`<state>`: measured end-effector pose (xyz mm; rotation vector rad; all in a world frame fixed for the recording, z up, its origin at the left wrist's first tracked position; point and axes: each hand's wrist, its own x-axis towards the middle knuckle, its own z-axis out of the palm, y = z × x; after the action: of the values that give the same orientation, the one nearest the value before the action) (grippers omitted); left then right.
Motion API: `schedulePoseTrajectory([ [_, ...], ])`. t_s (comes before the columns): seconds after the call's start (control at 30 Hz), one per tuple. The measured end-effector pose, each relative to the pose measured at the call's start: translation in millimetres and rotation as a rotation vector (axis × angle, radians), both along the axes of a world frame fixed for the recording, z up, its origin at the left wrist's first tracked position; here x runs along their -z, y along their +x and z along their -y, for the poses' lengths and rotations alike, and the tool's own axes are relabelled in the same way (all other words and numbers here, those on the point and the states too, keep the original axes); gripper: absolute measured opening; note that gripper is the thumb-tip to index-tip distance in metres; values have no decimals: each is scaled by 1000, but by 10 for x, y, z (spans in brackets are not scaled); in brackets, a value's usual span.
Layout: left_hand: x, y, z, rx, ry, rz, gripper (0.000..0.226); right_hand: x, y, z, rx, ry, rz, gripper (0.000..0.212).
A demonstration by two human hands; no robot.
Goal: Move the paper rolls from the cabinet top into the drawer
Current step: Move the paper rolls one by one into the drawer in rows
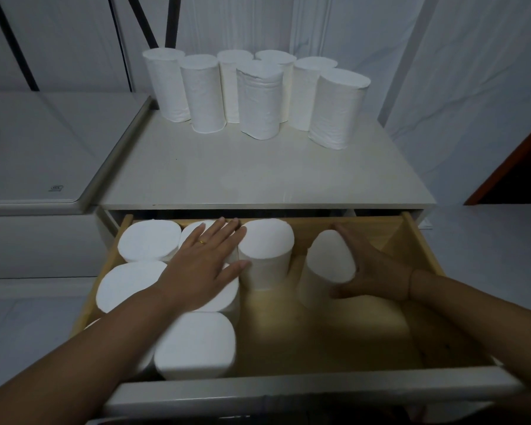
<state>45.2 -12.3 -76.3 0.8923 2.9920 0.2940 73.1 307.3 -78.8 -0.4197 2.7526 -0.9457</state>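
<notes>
Several white paper rolls stand upright in a cluster at the back of the cream cabinet top. Below it the wooden drawer is pulled out. Its left half holds several upright rolls. My left hand lies flat, fingers spread, on top of those rolls, its thumb touching a roll in the middle. My right hand wraps around the right side of a tilted roll standing on the drawer floor.
A white appliance lid adjoins the cabinet on the left. White sheeting hangs behind and to the right. The drawer's white front panel is nearest me. Bare drawer floor fills the right front part.
</notes>
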Motion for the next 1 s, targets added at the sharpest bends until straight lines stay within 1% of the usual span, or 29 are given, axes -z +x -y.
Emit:
schedulePoseTrajectory([
  [0.07, -1, 2, 0, 3, -5, 1, 93, -121, -38, 26, 10, 7, 79, 89],
  [0.17, 0, 0, 6, 3, -6, -1, 87, -208, -163, 47, 78, -16, 163, 53],
  [0.23, 6, -4, 1, 1, -1, 2, 81, -172, -249, 23, 159, -44, 268, 40],
  [0.27, 11, -8, 1, 1, 3, 3, 80, -144, -278, 11, 206, -74, 341, 39],
  [0.37, 24, -15, -3, 5, 27, 6, 72, -101, -297, -3, 340, -175, 502, 50],
  [0.43, 30, -16, 10, 6, 44, 11, 66, -85, -278, 17, 397, -236, 560, 55],
  [0.57, 36, -15, 20, 13, 49, 14, 70, -31, -148, 104, 471, -320, 634, 52],
  [0.63, 38, -15, 19, 12, 42, 10, 71, -20, -54, 168, 480, -341, 672, 52],
  [0.7, 37, -13, 20, 11, 40, 11, 72, -19, 34, 251, 471, -364, 707, 56],
  [0.8, 39, -16, 21, 13, 33, 10, 71, -15, 119, 391, 434, -392, 720, 62],
  [0.93, 46, -14, 21, 14, 25, 6, 70, -32, 146, 551, 418, -399, 741, 64],
  [1.0, 46, -12, 24, 16, 42, 12, 70, -50, 158, 571, 398, -401, 760, 72],
])
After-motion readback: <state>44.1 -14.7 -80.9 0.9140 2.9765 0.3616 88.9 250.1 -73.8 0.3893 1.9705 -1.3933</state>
